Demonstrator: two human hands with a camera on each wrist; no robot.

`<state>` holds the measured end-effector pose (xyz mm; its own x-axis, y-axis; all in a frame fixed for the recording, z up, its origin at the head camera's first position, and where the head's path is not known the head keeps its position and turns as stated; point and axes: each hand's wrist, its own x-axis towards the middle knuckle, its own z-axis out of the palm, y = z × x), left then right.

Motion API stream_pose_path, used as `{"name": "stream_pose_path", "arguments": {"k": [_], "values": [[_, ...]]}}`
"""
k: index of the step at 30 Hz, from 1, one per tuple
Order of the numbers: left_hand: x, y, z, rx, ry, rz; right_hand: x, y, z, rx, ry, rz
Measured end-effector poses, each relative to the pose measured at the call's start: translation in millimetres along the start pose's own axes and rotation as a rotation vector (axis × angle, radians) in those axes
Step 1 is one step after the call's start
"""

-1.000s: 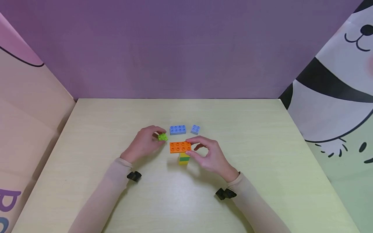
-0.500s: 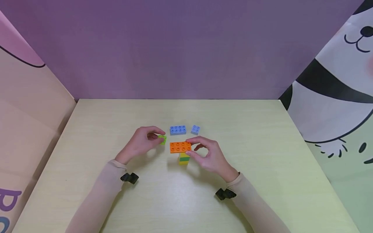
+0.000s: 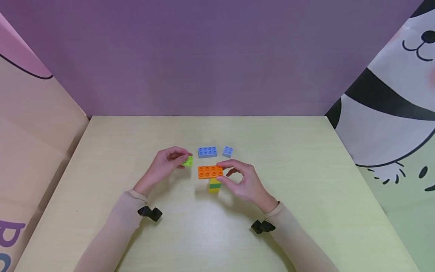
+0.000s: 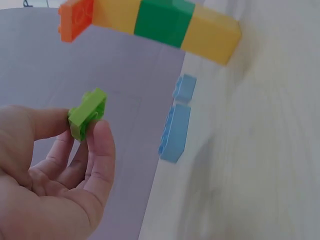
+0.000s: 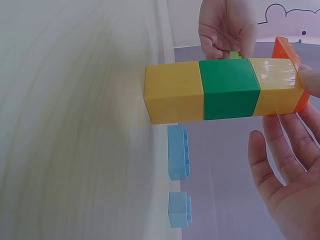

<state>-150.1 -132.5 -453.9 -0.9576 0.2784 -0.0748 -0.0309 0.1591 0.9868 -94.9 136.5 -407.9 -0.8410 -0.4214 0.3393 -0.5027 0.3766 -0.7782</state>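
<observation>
In the head view, the left hand [image 3: 164, 166] pinches a lime brick [image 3: 189, 161] above the worktop [image 3: 204, 234], left of an orange brick [image 3: 208, 172]. The right hand [image 3: 247, 182] grips the orange brick by its right end; this brick tops a yellow-green-yellow column [image 3: 215, 185] and overhangs it to the left. Beyond sit a longer blue brick [image 3: 207, 152] and, just beside it, a shorter blue brick [image 3: 227, 152].

The left wrist view shows the lime brick tilted between thumb and fingertips, its hollow underside partly visible.

In the right wrist view, the column's lowest yellow block stands on the worktop, and the right thumb presses near the orange brick.
</observation>
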Motion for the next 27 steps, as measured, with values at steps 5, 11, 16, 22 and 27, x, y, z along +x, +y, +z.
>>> {"name": "stream_pose_path", "arguments": {"k": [5, 11, 16, 22, 27], "values": [[-4.4, 5.4, 6.5, -0.041, -0.030, -0.006, -0.2, 2, 0, 0.004, 0.005, 0.007], [-12.8, 12.8, 14.8, -0.096, -0.030, 0.004, 0.2, 1, -1, -0.001, 0.004, 0.018], [-19.7, 13.0, 21.2, -0.154, -0.054, -0.010, 0.6, -2, -1, -0.010, 0.006, 0.012], [-26.0, 9.3, 24.5, -0.225, -0.118, -0.076, 0.4, -3, -1, -0.012, 0.005, 0.011], [-28.6, 5.7, 21.4, -0.232, -0.144, -0.089, 0.7, -2, -1, -0.006, 0.003, 0.007]]}}
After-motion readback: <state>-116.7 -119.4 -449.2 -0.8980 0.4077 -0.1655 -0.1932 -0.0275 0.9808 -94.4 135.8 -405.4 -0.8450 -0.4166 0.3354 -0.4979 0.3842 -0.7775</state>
